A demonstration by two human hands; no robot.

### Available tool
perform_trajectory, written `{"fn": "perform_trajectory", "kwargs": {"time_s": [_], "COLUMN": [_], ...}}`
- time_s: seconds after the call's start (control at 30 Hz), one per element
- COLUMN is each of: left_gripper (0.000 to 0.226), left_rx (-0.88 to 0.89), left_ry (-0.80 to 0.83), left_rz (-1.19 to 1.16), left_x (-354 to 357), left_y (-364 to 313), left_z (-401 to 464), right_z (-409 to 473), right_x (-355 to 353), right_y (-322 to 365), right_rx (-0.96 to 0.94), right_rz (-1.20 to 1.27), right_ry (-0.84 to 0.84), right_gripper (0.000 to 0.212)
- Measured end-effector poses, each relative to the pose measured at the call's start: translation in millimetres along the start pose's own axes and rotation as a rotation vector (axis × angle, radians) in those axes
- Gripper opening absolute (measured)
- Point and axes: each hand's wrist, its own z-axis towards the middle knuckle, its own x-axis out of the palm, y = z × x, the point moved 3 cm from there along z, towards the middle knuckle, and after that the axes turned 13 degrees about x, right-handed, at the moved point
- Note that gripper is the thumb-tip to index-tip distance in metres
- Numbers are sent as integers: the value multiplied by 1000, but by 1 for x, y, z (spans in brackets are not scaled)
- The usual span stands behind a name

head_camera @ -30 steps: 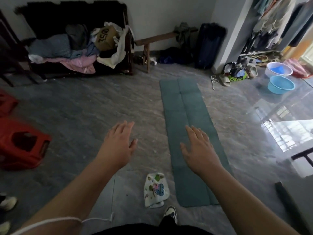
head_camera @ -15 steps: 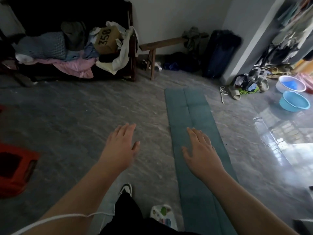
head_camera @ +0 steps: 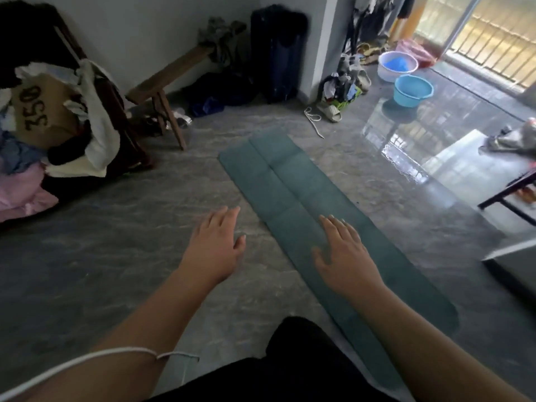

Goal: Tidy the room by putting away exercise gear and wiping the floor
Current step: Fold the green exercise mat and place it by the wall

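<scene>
**Over the folded mat, both hands spread and holding nothing**

Above a grey marbled floor, left hand and right hand stretched forward, palms down, fingers straight and loosely spread, gripping nothing. Directly beneath the right hand, and running away beyond its fingertips, a teal exercise mat folded lengthwise into a long strip, flat on the floor; whether the palm touches it cannot be told. Just to the left of the mat, the left hand over bare floor. Round the left forearm, a thin white cord. Far ahead of the left hand, a wooden bench against the wall; well off to its left, a heap of clothes. Far ahead of the right hand, a slipper and a white lace; further right, two blue basins on wet, shining floor near the window.
</scene>
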Motion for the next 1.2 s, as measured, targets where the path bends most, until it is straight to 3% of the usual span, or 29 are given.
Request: {"fn": "perform_trajectory", "kwargs": {"time_s": [0.37, 0.53, 0.7, 0.97, 1.2], "left_gripper": [65, 68, 69, 67, 79], "left_rx": [287, 442, 569, 864, 1157], "left_ry": [188, 258, 371, 593, 740], "left_rz": [-17, -33, -8, 107, 226], "left_x": [67, 140, 284, 555, 764], "left_y": [21, 41, 71, 141, 208], "left_z": [210, 306, 387, 441, 473], "right_z": [156, 226, 298, 386, 450], "right_x": [29, 78, 197, 434, 644], "right_y": [-42, -79, -138, -234, -327], "right_rx": [301, 445, 593, 802, 718], "right_rz": [97, 123, 159, 166, 81], "right_ry": [0, -21, 14, 81, 129], "right_gripper": [67, 64, 66, 67, 73]}}
